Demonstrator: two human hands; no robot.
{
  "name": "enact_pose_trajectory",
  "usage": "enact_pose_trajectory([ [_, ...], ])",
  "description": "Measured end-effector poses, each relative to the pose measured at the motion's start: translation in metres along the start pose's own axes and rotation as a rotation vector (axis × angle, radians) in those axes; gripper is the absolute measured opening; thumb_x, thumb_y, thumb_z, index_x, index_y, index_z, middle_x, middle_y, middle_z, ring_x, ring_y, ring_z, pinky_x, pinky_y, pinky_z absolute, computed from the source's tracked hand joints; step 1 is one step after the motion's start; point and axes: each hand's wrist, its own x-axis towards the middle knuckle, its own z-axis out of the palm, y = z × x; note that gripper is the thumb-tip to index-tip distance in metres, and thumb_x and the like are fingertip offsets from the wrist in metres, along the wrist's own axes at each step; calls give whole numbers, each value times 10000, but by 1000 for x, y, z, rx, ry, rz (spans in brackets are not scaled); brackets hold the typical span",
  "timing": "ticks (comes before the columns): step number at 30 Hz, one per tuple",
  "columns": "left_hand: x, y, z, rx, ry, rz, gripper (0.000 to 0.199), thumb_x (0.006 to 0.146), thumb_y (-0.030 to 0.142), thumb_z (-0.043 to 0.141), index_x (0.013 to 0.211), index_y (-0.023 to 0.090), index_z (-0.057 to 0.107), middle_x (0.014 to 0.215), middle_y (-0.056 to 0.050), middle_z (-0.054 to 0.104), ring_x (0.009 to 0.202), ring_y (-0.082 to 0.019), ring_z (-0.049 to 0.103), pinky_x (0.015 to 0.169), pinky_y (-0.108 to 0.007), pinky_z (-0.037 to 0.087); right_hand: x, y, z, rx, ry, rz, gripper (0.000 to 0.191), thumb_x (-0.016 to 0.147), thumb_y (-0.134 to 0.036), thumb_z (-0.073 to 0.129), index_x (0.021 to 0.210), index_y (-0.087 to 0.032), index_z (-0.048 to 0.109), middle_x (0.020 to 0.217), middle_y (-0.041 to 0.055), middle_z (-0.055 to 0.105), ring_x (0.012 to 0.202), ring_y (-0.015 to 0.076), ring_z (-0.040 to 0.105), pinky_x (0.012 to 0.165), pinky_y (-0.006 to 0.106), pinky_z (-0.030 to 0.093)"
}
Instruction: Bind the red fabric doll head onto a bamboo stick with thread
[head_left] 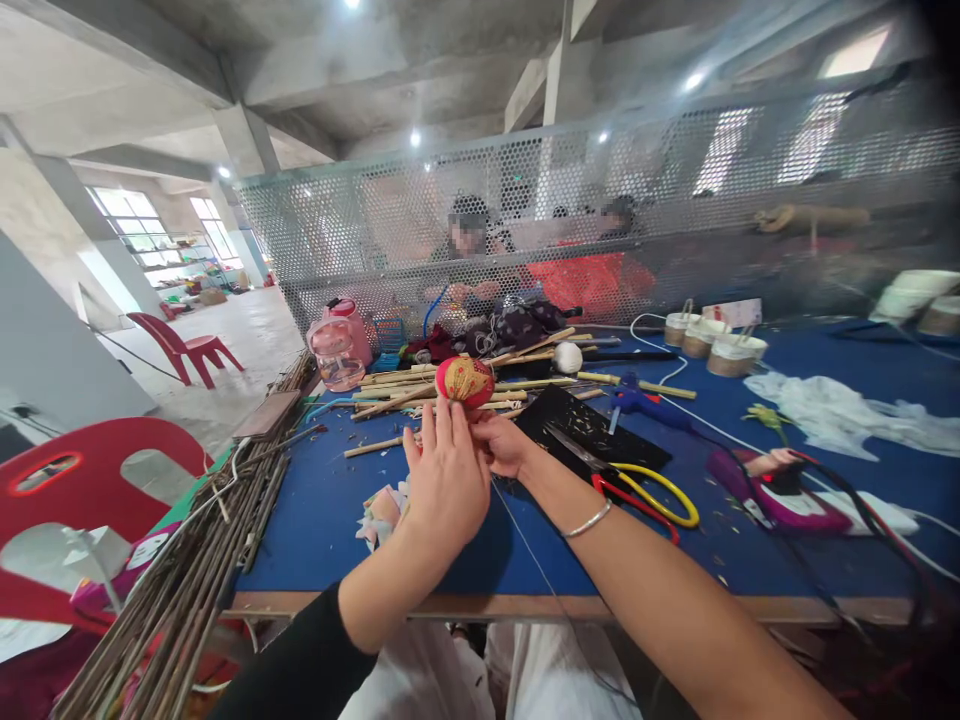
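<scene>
A round ball covered in red and gold patterned fabric [466, 382] is held up over the middle of the table. My left hand [446, 470] lies against its near side, fingers stretched out and side by side, the tips touching the fabric. Just below the ball, my right hand [501, 442] is closed, apparently gripping its underside; the left hand partly hides this grip. A thin thread [529, 540] runs down from the hands towards my lap. Scissors with red and yellow handles [626, 485] lie right of my hands on a black sheet [577, 420].
Bamboo sticks [405, 385] and a white ball [568, 357] lie beyond my hands. A blue glue gun [649, 400], a power strip [862, 510] and cups [735, 352] are to the right. Pink bottles [341, 345] stand left. Behind a perforated metal screen [337, 230] people sit.
</scene>
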Motion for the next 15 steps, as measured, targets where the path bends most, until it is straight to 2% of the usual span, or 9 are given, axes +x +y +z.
enact_pose_trajectory([
  [2, 1, 4, 13, 56, -65, -90, 627, 837, 211, 438, 1423, 96, 246, 1478, -226, 282, 1282, -356, 387, 981, -487, 375, 0, -1, -1, 8, -1, -1, 385, 532, -307, 778, 841, -162, 599, 460, -114, 394, 356, 13, 133, 358, 194, 50],
  [4, 5, -1, 22, 34, -124, -186, 644, 860, 243, 422, 1439, 97, 181, 1400, -253, 388, 1094, -324, 571, 817, -393, 488, -1, -2, -1, 11, -3, 6, 400, 539, -303, 780, 866, -157, 601, 439, -129, 341, 355, 12, 100, 359, 192, 29],
  [6, 10, -12, 26, -47, -175, -258, 572, 889, 295, 391, 1403, 91, 243, 1241, -242, 539, 933, -303, 647, 722, -365, 501, -1, -3, -1, 3, -3, 21, 388, 544, -297, 779, 855, -153, 596, 418, -143, 277, 354, 14, 84, 359, 188, 17],
  [8, 14, -23, 25, -138, -210, -288, 427, 908, 315, 355, 1268, 90, 405, 1062, -213, 635, 888, -313, 658, 715, -377, 487, 0, -2, 0, -12, 0, 31, 365, 564, -304, 770, 844, -150, 593, 410, -147, 252, 352, 16, 86, 357, 184, 14],
  [11, 18, -36, 23, -218, -226, -299, 277, 917, 309, 338, 1038, 126, 507, 906, -191, 669, 865, -322, 657, 716, -383, 464, 1, -1, 4, -42, 30, 21, 308, 612, -337, 748, 794, -153, 580, 396, -142, 261, 339, 19, 108, 347, 183, 19],
  [15, 20, -44, 24, -294, -213, -312, 193, 905, 270, 362, 974, 141, 487, 904, -203, 650, 863, -329, 637, 715, -390, 434, 0, 0, 9, -67, 89, -37, 292, 617, -353, 747, 674, -165, 531, 364, -129, 300, 321, 18, 151, 327, 185, 46],
])
